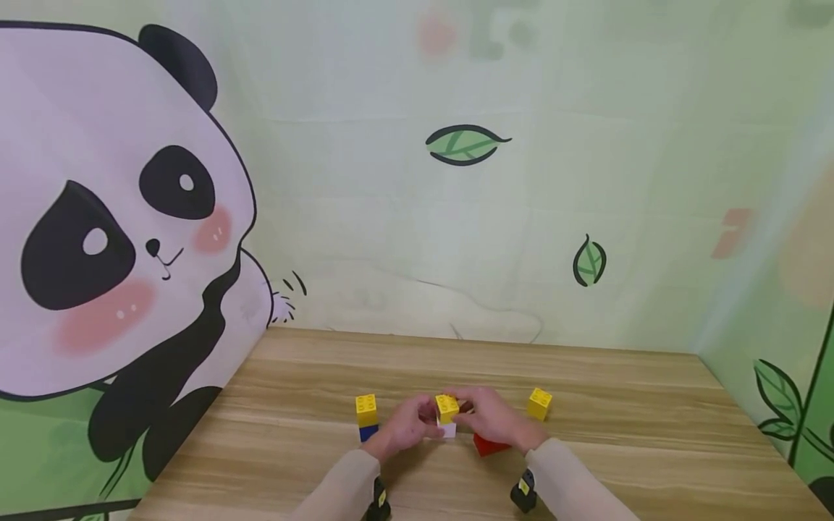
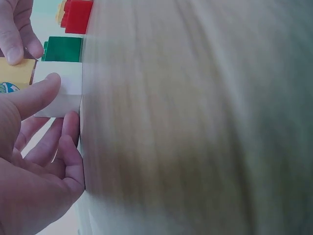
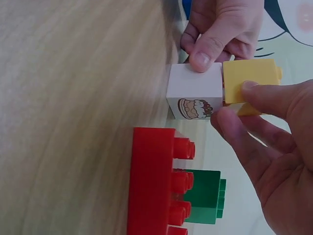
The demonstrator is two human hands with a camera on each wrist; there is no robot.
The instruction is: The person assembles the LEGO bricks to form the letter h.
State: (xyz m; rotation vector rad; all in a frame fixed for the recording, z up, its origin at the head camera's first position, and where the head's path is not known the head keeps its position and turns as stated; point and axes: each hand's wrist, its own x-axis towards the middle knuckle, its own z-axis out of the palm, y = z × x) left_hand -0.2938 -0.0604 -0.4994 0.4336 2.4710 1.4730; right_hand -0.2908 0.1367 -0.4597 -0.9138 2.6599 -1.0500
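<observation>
My left hand (image 1: pixel 405 425) steadies a white brick (image 3: pixel 191 88) on the table, its thumb on one side and fingers on the other. A cake picture is printed on one face of the white brick. Between thumb and fingers, my right hand (image 1: pixel 490 417) pinches a yellow brick (image 1: pixel 447 408) squarely over the white one. In the right wrist view a thin gap shows between the two bricks. A longer red brick (image 3: pixel 150 181) with studs up lies beside the right hand, partly hidden under it in the head view. Behind stands a green brick (image 2: pixel 64 49).
Left of my hands, another yellow brick (image 1: pixel 366 410) sits on a blue brick (image 1: pixel 368 433). A third yellow brick (image 1: pixel 539 404) stands to the right on the wooden table (image 1: pixel 625 434). A printed panda wall (image 1: pixel 417 239) rises behind the table's far edge.
</observation>
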